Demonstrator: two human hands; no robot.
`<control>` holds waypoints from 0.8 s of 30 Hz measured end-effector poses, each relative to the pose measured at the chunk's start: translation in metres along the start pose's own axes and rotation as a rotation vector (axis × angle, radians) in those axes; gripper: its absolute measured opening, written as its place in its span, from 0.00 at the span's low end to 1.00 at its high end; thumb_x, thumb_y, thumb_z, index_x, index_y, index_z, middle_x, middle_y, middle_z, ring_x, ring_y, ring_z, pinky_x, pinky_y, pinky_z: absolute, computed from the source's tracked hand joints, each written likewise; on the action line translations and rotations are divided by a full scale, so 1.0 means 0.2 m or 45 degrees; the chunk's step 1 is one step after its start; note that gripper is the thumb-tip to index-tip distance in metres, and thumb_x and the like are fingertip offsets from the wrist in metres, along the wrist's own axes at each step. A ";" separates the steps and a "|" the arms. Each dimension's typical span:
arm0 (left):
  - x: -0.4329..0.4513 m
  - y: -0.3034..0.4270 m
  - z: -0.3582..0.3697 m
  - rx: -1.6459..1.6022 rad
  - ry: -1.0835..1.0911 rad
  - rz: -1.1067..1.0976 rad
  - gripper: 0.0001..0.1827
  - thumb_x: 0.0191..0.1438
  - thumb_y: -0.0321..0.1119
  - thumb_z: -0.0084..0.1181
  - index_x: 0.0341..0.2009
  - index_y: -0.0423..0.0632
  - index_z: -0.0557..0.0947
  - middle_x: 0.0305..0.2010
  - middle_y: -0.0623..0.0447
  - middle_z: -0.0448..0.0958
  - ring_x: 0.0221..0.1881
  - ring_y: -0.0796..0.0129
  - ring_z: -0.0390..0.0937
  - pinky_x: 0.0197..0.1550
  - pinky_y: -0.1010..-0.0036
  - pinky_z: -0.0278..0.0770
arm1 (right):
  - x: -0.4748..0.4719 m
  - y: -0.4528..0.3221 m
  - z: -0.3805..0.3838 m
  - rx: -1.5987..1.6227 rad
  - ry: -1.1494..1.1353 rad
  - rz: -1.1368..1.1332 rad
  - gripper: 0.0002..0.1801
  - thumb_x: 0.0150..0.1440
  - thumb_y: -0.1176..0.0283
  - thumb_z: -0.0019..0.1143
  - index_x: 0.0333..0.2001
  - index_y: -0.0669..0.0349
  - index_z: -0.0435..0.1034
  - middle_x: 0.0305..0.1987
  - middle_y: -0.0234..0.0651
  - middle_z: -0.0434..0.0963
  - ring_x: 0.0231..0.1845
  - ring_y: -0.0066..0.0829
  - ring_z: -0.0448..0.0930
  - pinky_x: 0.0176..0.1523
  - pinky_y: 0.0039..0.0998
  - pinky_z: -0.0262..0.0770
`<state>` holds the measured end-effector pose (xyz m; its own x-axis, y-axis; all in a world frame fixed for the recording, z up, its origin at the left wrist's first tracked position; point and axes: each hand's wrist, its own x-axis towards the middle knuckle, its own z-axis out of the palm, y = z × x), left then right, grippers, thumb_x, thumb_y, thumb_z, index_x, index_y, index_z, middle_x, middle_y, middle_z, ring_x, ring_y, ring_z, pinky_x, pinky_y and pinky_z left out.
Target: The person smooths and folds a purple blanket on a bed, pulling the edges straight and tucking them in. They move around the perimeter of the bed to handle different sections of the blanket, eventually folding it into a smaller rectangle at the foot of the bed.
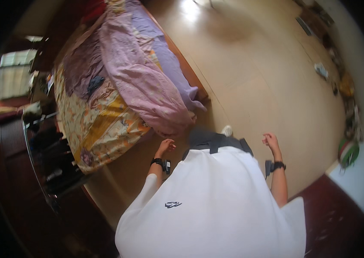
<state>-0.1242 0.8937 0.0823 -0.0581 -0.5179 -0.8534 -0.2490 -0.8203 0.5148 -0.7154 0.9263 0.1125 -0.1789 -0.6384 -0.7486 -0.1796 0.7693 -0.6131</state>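
My left hand [167, 145] hangs beside my body near the foot of a bed, fingers loosely curled and holding nothing that I can see. On the other side my right hand [269, 140] is over the tan floor [253, 80], its fingers partly bent, with no object visible in it. Each wrist wears a black strap with a small device. The bed carries a rumpled pink blanket [140, 80], a yellow floral sheet [104, 142] and a lavender cloth [166, 54] along its wooden edge. A dark bunched cloth [95, 84] lies on the bedding.
A metal clothes rack [31, 154] with dark garments stands at the left, below a window [17, 75]. Various items line the right wall, among them a yellow bag [346, 85] and a round green and red object [348, 153]. A white shoe [227, 130] shows ahead of my body.
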 end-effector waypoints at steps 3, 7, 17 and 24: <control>0.04 0.10 0.07 0.041 0.022 -0.090 0.14 0.56 0.42 0.39 0.39 0.51 0.74 0.25 0.54 0.77 0.27 0.71 0.74 0.25 0.78 0.68 | 0.12 -0.18 -0.15 0.021 -0.012 -0.078 0.11 0.55 0.67 0.38 0.37 0.58 0.69 0.23 0.28 0.73 0.23 0.18 0.74 0.26 0.18 0.67; 0.07 0.23 0.13 -0.032 0.097 -0.027 0.14 0.56 0.39 0.37 0.38 0.47 0.74 0.23 0.51 0.77 0.22 0.68 0.74 0.20 0.78 0.67 | 0.31 -0.35 -0.22 0.079 0.000 -0.105 0.11 0.56 0.68 0.38 0.38 0.58 0.69 0.24 0.28 0.74 0.24 0.17 0.74 0.27 0.17 0.67; 0.47 0.69 0.38 0.090 -0.136 -0.140 0.13 0.55 0.37 0.38 0.36 0.45 0.74 0.21 0.51 0.76 0.19 0.68 0.73 0.20 0.75 0.70 | 0.59 -0.57 -0.38 -0.255 -0.192 -0.193 0.12 0.57 0.68 0.38 0.40 0.60 0.68 0.24 0.31 0.74 0.25 0.20 0.74 0.28 0.20 0.66; 1.11 1.42 0.52 -0.215 -0.151 0.141 0.11 0.55 0.35 0.39 0.36 0.45 0.73 0.20 0.51 0.74 0.19 0.68 0.73 0.21 0.75 0.68 | 0.85 -0.83 -0.71 -0.152 -0.033 0.256 0.11 0.57 0.67 0.39 0.38 0.58 0.68 0.24 0.32 0.75 0.24 0.21 0.75 0.27 0.23 0.70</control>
<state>-0.3089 0.5716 0.0297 -0.1921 -0.5830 -0.7894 -0.0698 -0.7942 0.6036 -0.8532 0.6864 0.1242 -0.1984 -0.4707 -0.8597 -0.2560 0.8715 -0.4182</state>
